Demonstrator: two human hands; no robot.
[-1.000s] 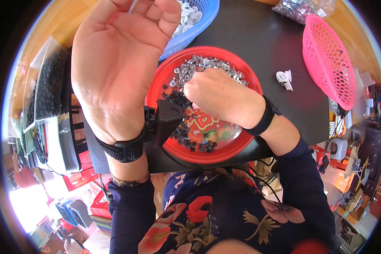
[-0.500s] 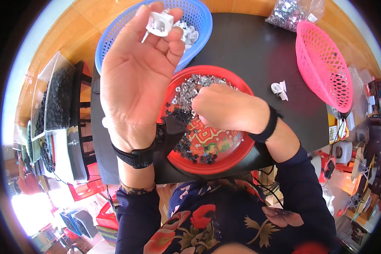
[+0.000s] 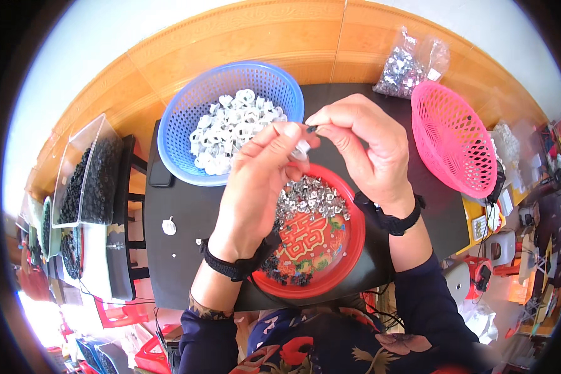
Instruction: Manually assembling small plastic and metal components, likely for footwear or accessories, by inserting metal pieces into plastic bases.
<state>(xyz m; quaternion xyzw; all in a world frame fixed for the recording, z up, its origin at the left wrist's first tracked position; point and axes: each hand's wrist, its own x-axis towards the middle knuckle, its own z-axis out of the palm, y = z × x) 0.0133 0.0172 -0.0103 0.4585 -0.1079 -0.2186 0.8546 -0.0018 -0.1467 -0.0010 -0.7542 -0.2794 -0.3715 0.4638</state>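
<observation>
My left hand [image 3: 252, 181] is closed on a white plastic part [image 3: 301, 149], partly hidden by its fingers. Close beside it, my right hand [image 3: 377, 146] pinches a small black piece [image 3: 311, 129], whose exact shape is too small to make out. Both hands are raised above a red tray [image 3: 352, 255] with a printed bottom. Shiny silver metal clips [image 3: 315, 199] are heaped in the tray's far side, and small black pieces [image 3: 287, 272] lie in its near left part. Beyond my left hand stands a blue basket [image 3: 171, 134] filled with white plastic parts [image 3: 237, 124].
A pink basket [image 3: 452, 137] leans at the right of the dark table [image 3: 181, 268]. Behind it is a clear bag of metal parts [image 3: 402, 68]. One loose white part [image 3: 169, 226] lies on the table's left. A clear bin of black parts [image 3: 90, 181] stands further left.
My right hand has come up out of the tray with a small black piece. My left hand has turned and come down, bringing the white part close to it. The view has tilted upward.
</observation>
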